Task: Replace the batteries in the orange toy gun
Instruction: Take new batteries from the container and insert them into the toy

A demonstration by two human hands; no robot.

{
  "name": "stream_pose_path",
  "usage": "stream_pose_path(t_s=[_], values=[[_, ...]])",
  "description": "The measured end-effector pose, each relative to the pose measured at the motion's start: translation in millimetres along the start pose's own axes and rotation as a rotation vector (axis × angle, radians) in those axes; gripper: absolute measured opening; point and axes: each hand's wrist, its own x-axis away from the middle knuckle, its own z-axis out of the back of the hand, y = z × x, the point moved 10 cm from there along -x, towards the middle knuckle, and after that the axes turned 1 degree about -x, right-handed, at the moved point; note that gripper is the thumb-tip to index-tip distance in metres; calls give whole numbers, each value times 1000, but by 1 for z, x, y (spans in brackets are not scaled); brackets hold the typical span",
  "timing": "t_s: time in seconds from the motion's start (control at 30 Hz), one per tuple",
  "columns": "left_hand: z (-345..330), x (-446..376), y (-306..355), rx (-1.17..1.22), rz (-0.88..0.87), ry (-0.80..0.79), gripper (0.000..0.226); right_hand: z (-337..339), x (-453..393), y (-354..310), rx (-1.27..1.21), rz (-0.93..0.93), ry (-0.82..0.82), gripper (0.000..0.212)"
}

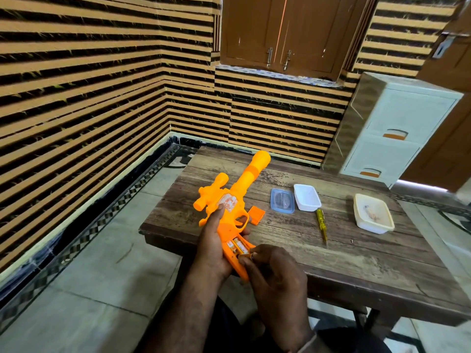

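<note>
Here, orange toy gun [230,200], grip compartment open on batteries [238,247], left hand [214,240] clasped round it, right hand [272,271] pinching one.

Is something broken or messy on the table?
Nothing looks broken. The toy gun has its battery slot open, its small orange cover lying loose on the table, which fits a battery change.

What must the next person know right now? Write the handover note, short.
Left hand: grips the orange toy gun at the handle, muzzle pointing away.
Right hand: fingers pinch a battery at the open compartment in the grip.
Done: compartment cover is off, lying on the table beside the gun; two batteries sit inside.
Left: finish this battery, refit the cover with the yellow screwdriver.
</note>
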Motion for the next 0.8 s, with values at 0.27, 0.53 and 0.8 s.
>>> stream_pose_path(t_s=[0.27,0.53,0.8], values=[[0,0,6,-23,-47,19,70,1,2,-7,89,91,-16,16],[0,0,8,-49,-71,27,61,-8,4,-1,123,74,-70,18],[3,2,3,18,-10,35,68,-15,-3,29,-7,-188,-174,6]])
